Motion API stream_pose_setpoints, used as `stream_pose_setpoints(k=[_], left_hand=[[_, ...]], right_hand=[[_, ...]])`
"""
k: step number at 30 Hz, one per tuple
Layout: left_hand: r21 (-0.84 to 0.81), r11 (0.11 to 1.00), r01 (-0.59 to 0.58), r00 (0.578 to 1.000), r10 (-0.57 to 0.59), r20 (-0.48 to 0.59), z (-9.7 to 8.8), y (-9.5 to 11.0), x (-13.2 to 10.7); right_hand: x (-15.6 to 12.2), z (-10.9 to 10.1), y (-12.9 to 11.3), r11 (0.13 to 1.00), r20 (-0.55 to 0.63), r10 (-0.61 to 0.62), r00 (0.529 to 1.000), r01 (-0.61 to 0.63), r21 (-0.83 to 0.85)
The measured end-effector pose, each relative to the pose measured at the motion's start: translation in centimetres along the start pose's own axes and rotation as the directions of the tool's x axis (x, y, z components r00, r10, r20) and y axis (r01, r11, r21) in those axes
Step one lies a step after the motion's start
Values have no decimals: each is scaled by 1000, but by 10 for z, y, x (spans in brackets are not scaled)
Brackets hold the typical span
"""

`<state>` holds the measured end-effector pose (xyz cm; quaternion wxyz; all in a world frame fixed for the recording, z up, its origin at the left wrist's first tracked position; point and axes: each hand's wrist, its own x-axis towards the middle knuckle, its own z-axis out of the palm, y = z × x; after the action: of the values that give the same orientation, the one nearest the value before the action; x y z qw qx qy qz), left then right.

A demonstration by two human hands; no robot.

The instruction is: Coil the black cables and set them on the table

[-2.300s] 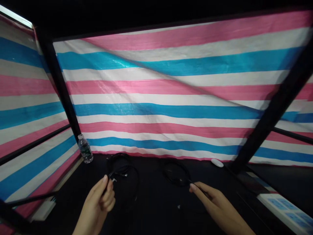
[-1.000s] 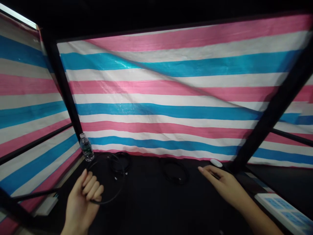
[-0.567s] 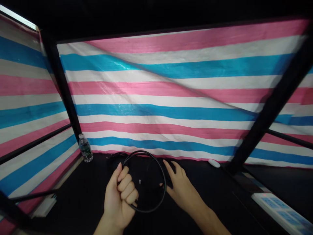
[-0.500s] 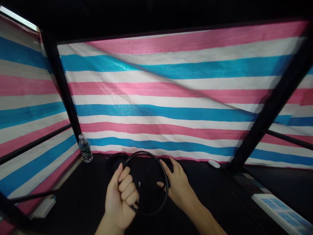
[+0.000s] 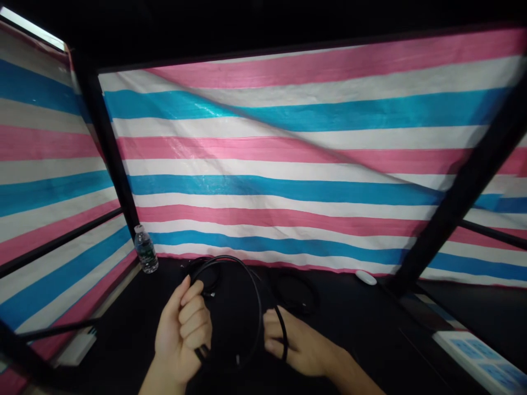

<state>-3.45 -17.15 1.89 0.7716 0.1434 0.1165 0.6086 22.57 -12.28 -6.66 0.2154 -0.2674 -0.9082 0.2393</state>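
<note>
Currently held: one black cable (image 5: 247, 277), gathered in a large single loop, lifted above the table.

L hand (image 5: 181, 323): clenched in a fist, fingers wrapped round the cable; a thick black cable end sticks out below the fist, pointing down & slightly toward the R.

R hand (image 5: 298, 343): fingers part curled, grasping the cable, which passes btwn them near the tips.

Cable axis: loop stands roughly upright, its long axis running from near the person toward the far edge of the table. From L fist it arcs up & over, drops to R hand, then curves back low toward the fist.

Cable look: smooth, round, black; small pale tip (image 5: 237, 360) hangs inside the loop, low down.

Cable location: btwn both hands, above the black table top (image 5: 354, 340).

Nearby: 2nd black cable coil (image 5: 209, 285) just past L hand; 3rd black cable coil (image 5: 295, 273) just past R hand. Both lie on the table.

Far edge: upright plastic water bottle (image 5: 145, 251) at L corner; white oval object (image 5: 365, 277) to the R.

Surroundings: pink, white & blue striped tarp (image 5: 267, 164) behind & at sides; black frame post (image 5: 465, 186) at R; white panel w/ blue print (image 5: 473, 356) low R, kind unclear.
</note>
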Motion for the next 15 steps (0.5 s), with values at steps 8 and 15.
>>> stream_pose_setpoints(k=[8,15], left_hand=[[801,598,17,998,36,-48,-14,22,-9],[950,311,14,982,173,-72,-28,32,-22]], right_hand=[[-24,-55,0,934,-386,311,868,-355,-45],[-47,-95,-10,889,-645,415,642,-438,137]])
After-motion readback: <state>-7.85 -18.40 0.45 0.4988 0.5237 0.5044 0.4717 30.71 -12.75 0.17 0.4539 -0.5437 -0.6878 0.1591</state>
